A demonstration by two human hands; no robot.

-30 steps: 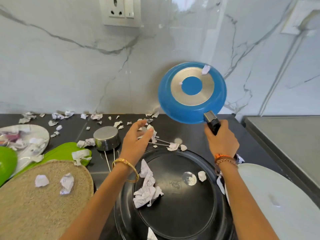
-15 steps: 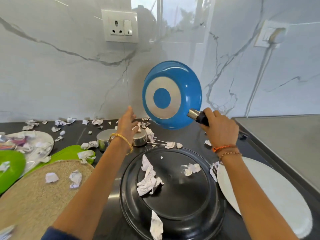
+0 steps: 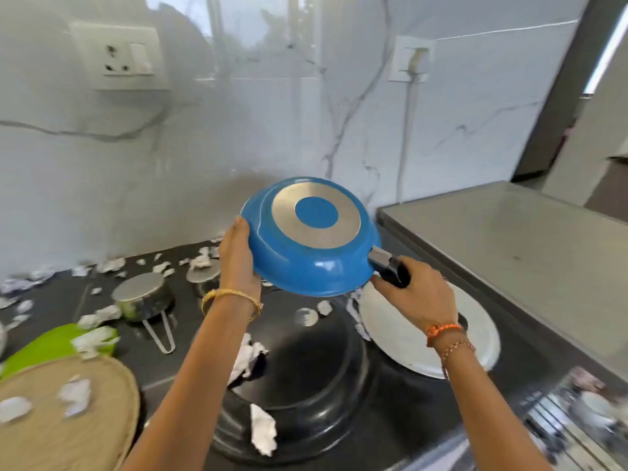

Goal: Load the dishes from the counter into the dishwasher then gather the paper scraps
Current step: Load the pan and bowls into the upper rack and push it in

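Observation:
A blue frying pan is held upside down above the counter, its silver base facing up. My right hand grips its black handle. My left hand holds the pan's left rim. Below it lies a large black pan with crumpled paper scraps on it. A white plate lies to the right, partly under my right wrist. At the lower right, a blurred dishwasher rack shows.
Two steel saucepans sit upside down at the back of the dark counter. A green plate and a woven mat lie at left, strewn with scraps. A grey steel surface stands to the right.
My left hand has come up from the counter and taken the pan's rim. The pan has tipped flatter and lower, base up. The view has swung to the right.

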